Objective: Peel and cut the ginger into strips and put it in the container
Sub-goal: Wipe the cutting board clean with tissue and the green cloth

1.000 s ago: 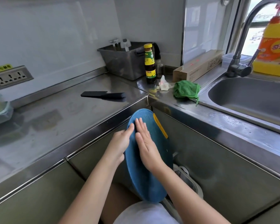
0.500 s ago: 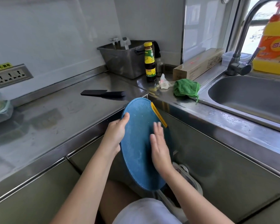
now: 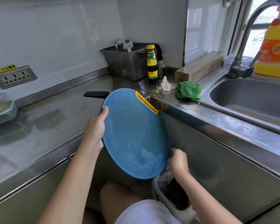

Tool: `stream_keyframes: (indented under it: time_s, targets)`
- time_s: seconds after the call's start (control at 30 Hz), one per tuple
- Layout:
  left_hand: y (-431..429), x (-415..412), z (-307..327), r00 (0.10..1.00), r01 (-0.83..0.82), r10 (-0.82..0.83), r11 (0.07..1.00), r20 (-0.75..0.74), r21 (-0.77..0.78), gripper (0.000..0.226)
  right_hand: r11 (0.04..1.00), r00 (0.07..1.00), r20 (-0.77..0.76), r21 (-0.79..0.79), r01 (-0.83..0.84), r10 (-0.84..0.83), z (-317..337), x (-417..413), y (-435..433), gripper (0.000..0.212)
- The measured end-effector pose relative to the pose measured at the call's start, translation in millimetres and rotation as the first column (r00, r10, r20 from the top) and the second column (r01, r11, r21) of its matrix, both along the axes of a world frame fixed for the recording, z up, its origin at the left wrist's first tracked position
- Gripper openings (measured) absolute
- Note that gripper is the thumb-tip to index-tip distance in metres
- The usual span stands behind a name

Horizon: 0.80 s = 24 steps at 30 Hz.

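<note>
Right: round blue plastic cutting board (image 3: 136,135), scuffed, yellow edge strip, tilted over a lined white bin (image 3: 184,213). Left hand (image 3: 94,126) grips its left rim; right hand (image 3: 178,160) curled at the lower rim, grip unclear. Lidded clear container (image 3: 2,109), yellowish contents, far left on the steel counter (image 3: 47,120).
</note>
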<state>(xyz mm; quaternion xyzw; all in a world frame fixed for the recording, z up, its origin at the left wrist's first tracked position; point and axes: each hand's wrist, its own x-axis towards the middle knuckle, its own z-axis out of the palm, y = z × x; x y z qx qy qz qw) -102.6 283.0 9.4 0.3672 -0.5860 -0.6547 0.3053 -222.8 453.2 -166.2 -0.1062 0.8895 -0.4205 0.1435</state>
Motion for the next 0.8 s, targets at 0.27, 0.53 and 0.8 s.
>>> stream_keyframes:
  time_s: [0.27, 0.53, 0.8]
  targets:
    - [-25, 26, 7, 0.991, -0.057, 0.072, 0.990, -0.112, 0.130, 0.029, 0.895, 0.960, -0.170, 0.427, -0.130, 0.221, 32, -14, 8, 0.017]
    - [-42, 39, -6, 0.948, -0.152, 0.219, 0.949, -0.231, 0.277, 0.032, 0.879, 0.899, -0.292, 0.444, -0.175, 0.327, 66, -20, 1, 0.019]
    - [-62, 53, 6, 0.889, -0.214, 0.335, 0.907, -0.313, 0.363, 0.027, 0.918, 0.836, -0.403, 0.296, -0.265, 0.372, 118, -26, -25, 0.016]
